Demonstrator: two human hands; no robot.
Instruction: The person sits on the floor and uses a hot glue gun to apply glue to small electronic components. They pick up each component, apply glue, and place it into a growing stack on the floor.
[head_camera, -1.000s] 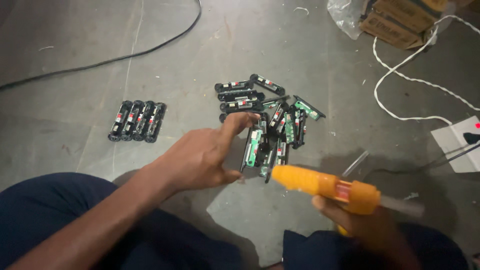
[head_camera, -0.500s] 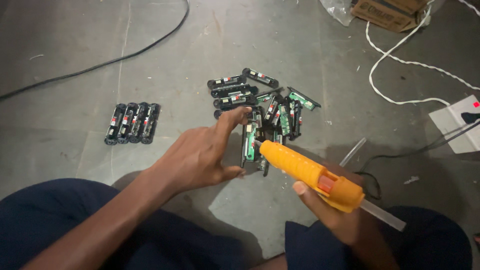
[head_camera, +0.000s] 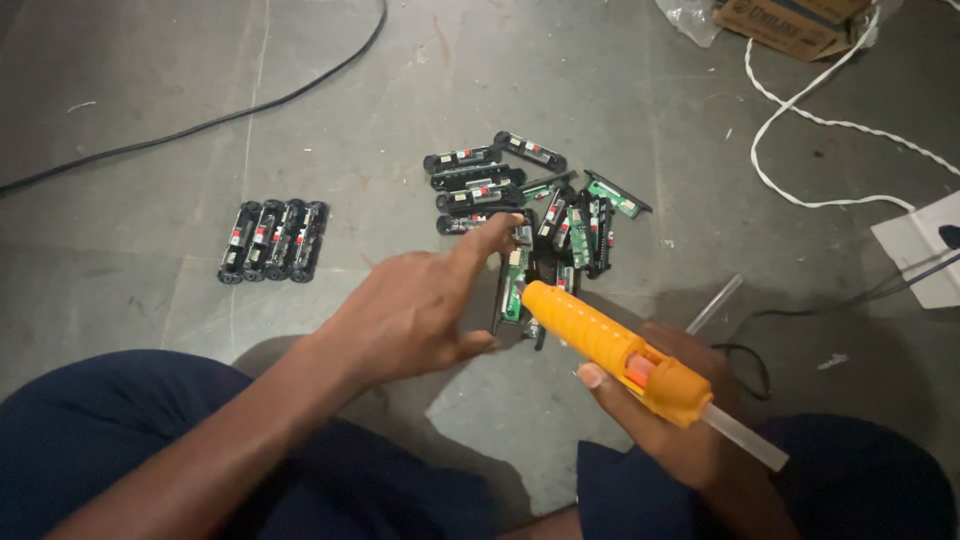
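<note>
your right hand (head_camera: 665, 415) grips the orange glue gun (head_camera: 610, 345) firmly; your left hand (head_camera: 415, 315) pinches a green circuit board (head_camera: 514, 285) upright.

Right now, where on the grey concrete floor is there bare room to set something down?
Bare floor lies between the row of four black holders and the loose pile of black-and-green holders. It is crowded around the pile, where the left hand and orange glue gun meet.

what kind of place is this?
Likely an informal electronics workshop, worked on a bare concrete floor: a heap of small circuit boards, a glue gun in the right hand, loose power cables.
</note>
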